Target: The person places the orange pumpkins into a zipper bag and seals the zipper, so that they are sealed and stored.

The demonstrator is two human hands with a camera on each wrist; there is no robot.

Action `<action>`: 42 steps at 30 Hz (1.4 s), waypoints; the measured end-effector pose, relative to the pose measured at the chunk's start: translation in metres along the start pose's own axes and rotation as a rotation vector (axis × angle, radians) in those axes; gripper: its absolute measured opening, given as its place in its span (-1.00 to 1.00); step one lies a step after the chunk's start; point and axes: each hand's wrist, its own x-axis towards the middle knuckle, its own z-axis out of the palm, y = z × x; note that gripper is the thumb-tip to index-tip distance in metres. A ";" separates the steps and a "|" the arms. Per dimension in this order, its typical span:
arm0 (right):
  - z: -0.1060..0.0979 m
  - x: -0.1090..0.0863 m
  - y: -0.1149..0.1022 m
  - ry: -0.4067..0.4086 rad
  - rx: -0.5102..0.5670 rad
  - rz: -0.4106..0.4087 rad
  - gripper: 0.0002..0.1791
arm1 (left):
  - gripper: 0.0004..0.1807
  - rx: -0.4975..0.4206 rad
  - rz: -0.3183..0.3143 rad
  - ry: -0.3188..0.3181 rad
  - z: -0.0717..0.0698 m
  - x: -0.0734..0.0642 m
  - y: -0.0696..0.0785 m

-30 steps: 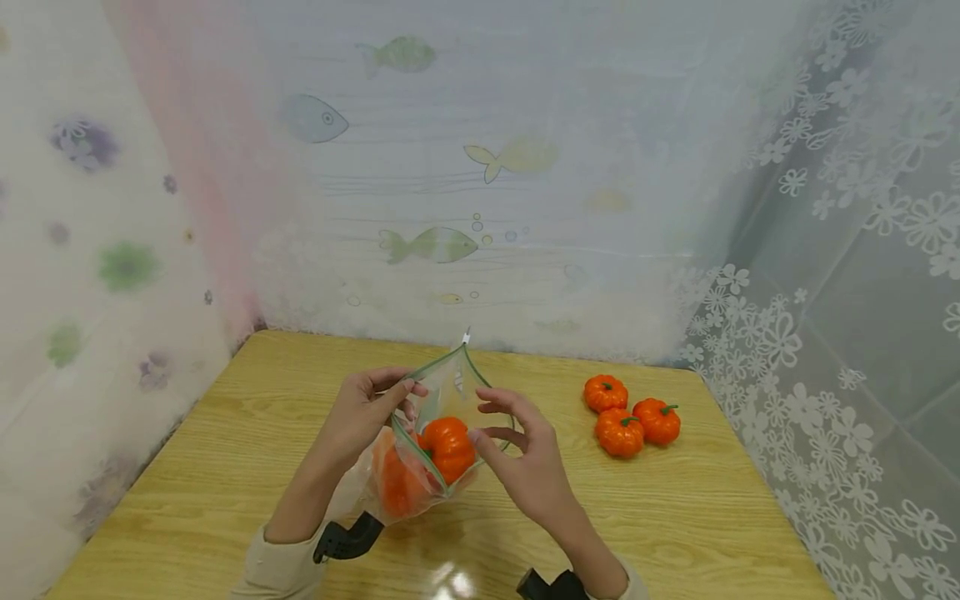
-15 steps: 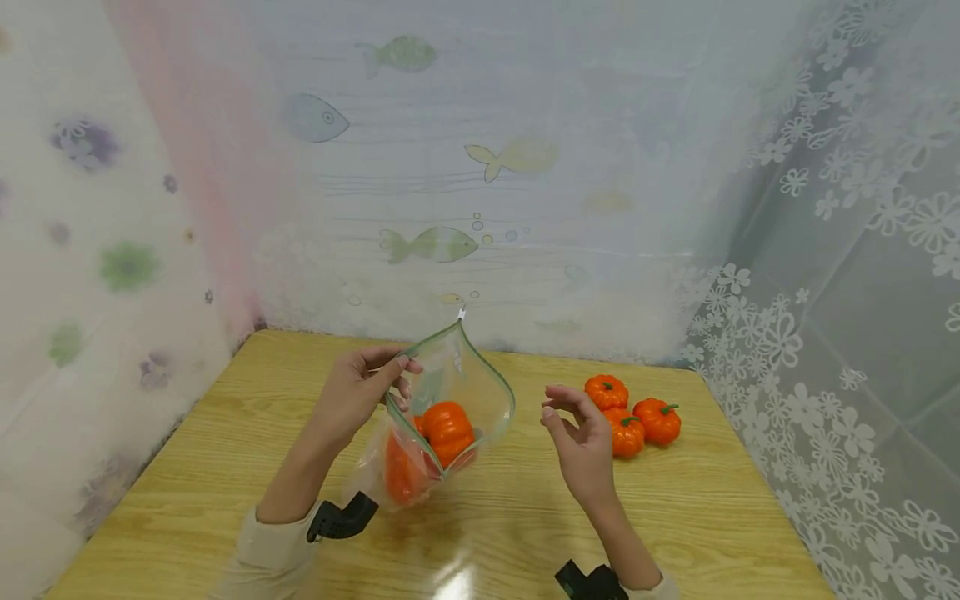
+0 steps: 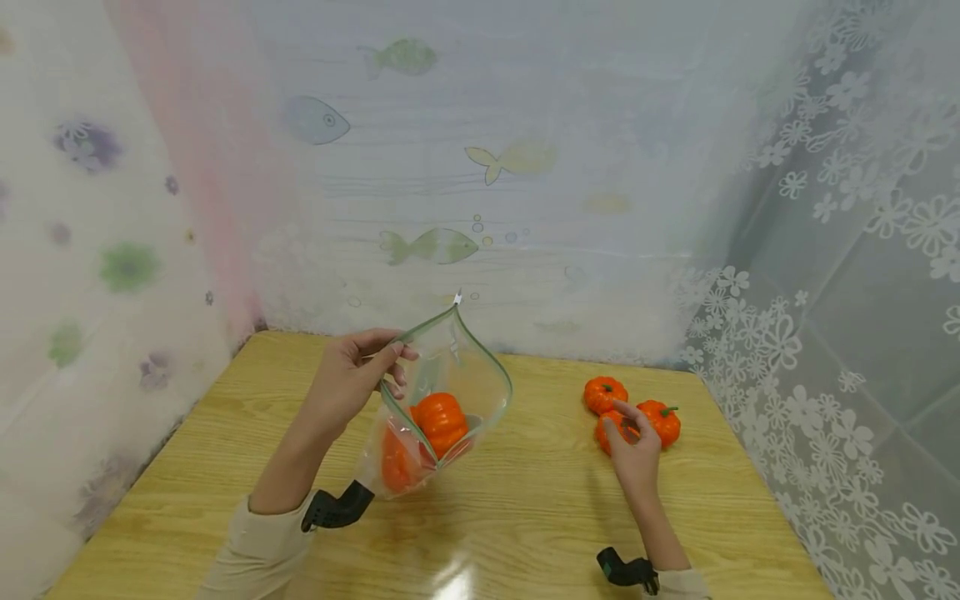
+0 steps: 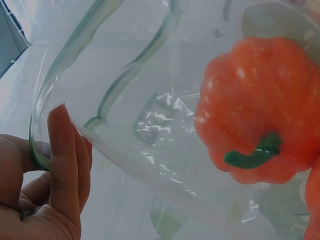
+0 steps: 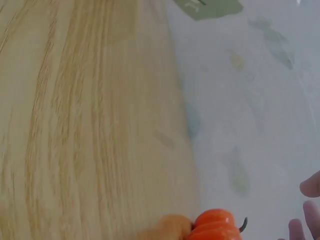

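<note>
My left hand point(image 3: 341, 383) pinches the green-edged rim of a clear zip bag point(image 3: 480, 375), holding it tilted with its mouth spread. Inside lie an orange toy pumpkin point(image 3: 441, 421) and another point(image 3: 399, 462), partly hidden behind the plastic. The left wrist view shows a bagged pumpkin point(image 4: 257, 100) with a green stem, beside my left hand point(image 4: 62, 175). My right hand point(image 3: 639, 458), fingers loosely bent, is over the front pumpkin point(image 3: 602, 437) of three on the table. In the right wrist view, fingertips point(image 5: 312, 186) appear apart from a pumpkin point(image 5: 215, 227).
A back pumpkin point(image 3: 602, 392) and a right-hand pumpkin point(image 3: 666, 425) sit close around the front one. The wood-grain table point(image 3: 525, 517) meets a fish-print curtain point(image 3: 420, 167) behind and patterned sheets at both sides.
My right hand has left the bag and moved right to the loose pumpkins. My left hand has lifted the bag slightly up and leftward, keeping its rim pinched.
</note>
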 end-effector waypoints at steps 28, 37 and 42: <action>-0.026 0.018 0.039 -0.138 -0.182 0.243 -0.07 | -0.65 -0.039 -0.012 0.002 0.000 -0.005 -0.012; -0.027 0.021 0.040 -0.188 -0.218 0.288 -0.03 | -0.66 -0.022 -0.028 -0.042 0.000 -0.007 -0.019; -0.028 0.023 0.039 -0.215 -0.250 0.304 -0.03 | -0.67 -0.004 -0.043 -0.067 -0.001 -0.007 -0.020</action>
